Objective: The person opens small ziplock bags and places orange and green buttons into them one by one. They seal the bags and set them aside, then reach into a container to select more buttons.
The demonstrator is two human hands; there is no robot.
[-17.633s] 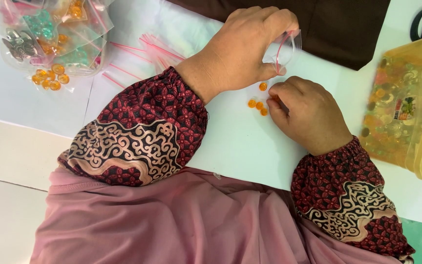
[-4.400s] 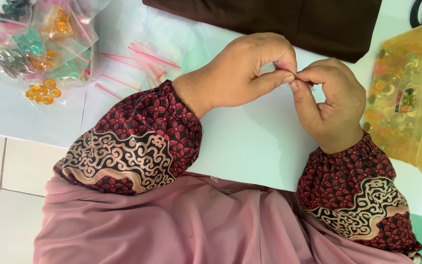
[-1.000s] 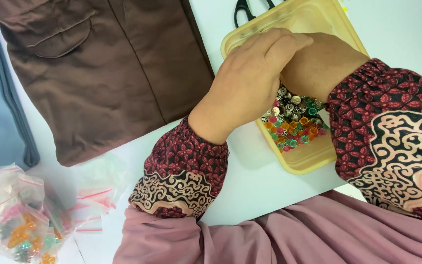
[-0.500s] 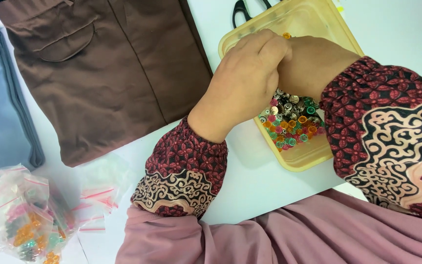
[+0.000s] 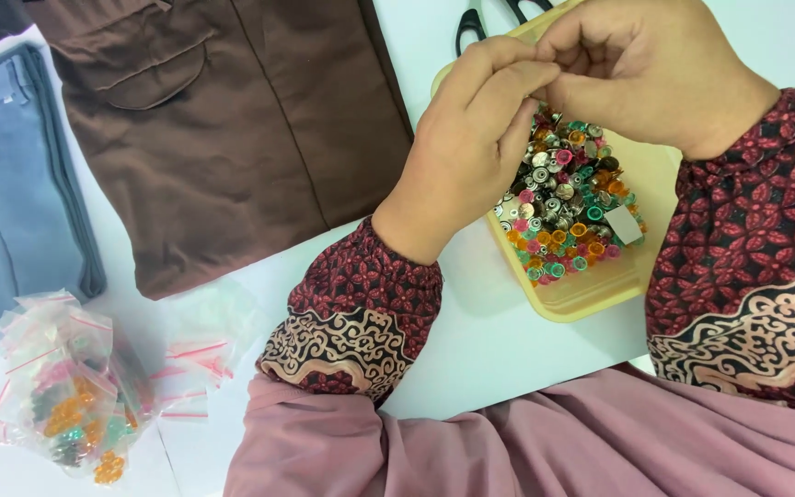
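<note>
My left hand (image 5: 471,138) and my right hand (image 5: 646,64) meet fingertip to fingertip above a yellow plastic tray (image 5: 591,299). Both hands are pinched shut at the point where they touch, and whatever may be between the fingers is hidden. The tray holds a heap of small round buttons (image 5: 563,212) in silver, orange, green and pink, lying just below my hands. Both arms wear red patterned sleeves.
A brown garment (image 5: 232,120) lies flat at the back, with a blue-grey garment (image 5: 11,184) to its left. Black scissors (image 5: 471,23) lie beyond the tray. Small clear bags of coloured buttons (image 5: 66,396) and flat zip bags (image 5: 195,359) lie on the white table (image 5: 499,340).
My right hand has come out from behind the left, and the fingertips now meet higher over the tray. The view has shifted slightly.
</note>
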